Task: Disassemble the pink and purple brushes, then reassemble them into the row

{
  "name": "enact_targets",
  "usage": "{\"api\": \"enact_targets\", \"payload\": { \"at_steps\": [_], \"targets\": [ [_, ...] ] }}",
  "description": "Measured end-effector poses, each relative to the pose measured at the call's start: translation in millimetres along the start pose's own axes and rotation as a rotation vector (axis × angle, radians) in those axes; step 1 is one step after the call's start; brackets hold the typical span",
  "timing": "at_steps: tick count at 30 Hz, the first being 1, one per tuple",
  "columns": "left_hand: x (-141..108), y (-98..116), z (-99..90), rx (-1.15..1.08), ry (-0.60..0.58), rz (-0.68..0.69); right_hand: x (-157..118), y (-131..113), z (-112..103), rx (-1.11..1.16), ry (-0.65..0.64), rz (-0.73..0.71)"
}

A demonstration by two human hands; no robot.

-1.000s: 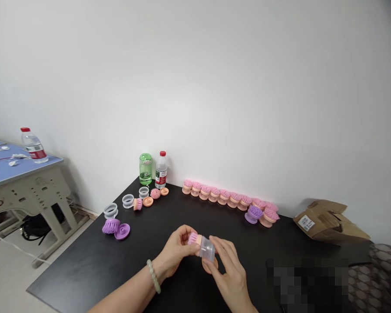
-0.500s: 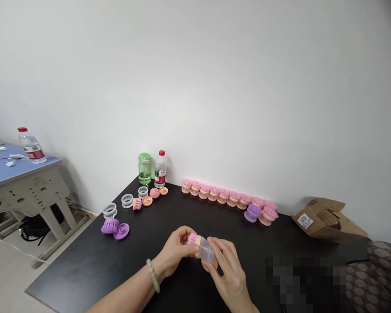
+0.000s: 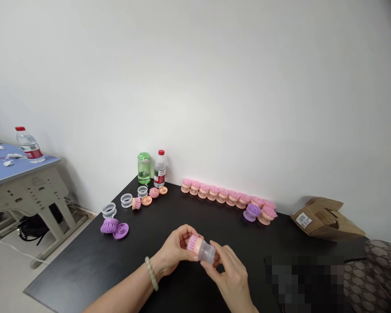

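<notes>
A: What do the hands have, seen from the head camera?

B: The left hand (image 3: 173,248), with a pale green bead bracelet (image 3: 151,273) at its wrist, has its fingers (image 3: 182,232) curled together around a round pink-bristled brush (image 3: 193,243) with a peach plastic body. The right hand (image 3: 230,278) has its thumb and fingers (image 3: 223,254) closed on a clear plastic cup (image 3: 207,252), which butts end to end against that peach body.

A: Where is that pair?

B: Held up over the black bench (image 3: 84,265), toward its front edge, with both hands close around it.

A: And the rest of the bench?

B: A row of pink-and-peach brushes (image 3: 215,194) runs along the back edge, with a purple-bristled brush (image 3: 252,212) at its right end. Toward the back corner stand a green translucent bottle (image 3: 144,168) and a red-capped water bottle (image 3: 160,169). Nearer the left edge lie a purple bristle head (image 3: 109,225), a purple disc (image 3: 120,231) and a clear ring (image 3: 108,210). A brown cardboard box (image 3: 326,219) sits beyond the right end.
</notes>
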State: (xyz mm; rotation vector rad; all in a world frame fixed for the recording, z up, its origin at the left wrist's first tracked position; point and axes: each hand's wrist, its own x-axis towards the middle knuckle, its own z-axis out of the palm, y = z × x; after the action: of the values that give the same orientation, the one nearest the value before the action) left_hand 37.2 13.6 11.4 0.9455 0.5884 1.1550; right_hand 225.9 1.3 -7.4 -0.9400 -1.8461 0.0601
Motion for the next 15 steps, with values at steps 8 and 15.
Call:
{"api": "enact_targets", "payload": {
  "at_steps": [8,15],
  "targets": [
    [1,-6,-2.8,0.208,-0.078,0.086,-3,2,14,0.602,-0.351,0.989],
    [2,-12,-0.7,0.186,0.007,0.085,-4,3,16,0.719,-0.272,0.933]
  ]
}}
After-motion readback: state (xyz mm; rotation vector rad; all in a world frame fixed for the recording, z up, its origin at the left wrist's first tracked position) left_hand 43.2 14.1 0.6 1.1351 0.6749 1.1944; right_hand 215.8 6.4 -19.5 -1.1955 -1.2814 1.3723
